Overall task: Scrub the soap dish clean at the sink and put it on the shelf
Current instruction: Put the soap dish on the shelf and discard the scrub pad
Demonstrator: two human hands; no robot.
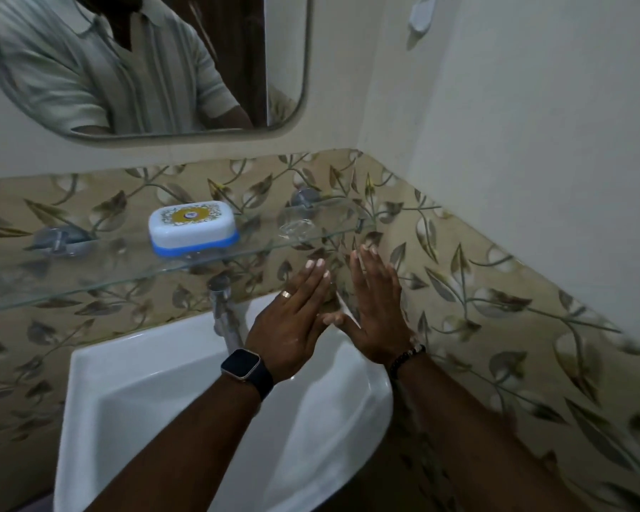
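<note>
A white soap dish (192, 228) with a blue base and a yellow patterned lid sits closed on the glass shelf (89, 286) above the sink. My left hand (292, 319), with a ring and a dark watch, is held flat with fingers extended over the white sink (100, 393). My right hand (375, 308), with a bead bracelet, is flat and open beside it, thumbs nearly touching. Both hands are empty and lie below and right of the soap dish.
A metal tap (224, 312) rises behind the sink, just left of my left hand. A mirror (145, 64) hangs above the shelf. Leaf-patterned tiles (496, 319) line the walls, which meet in a corner at the right. A clear object (296, 229) rests on the shelf's right part.
</note>
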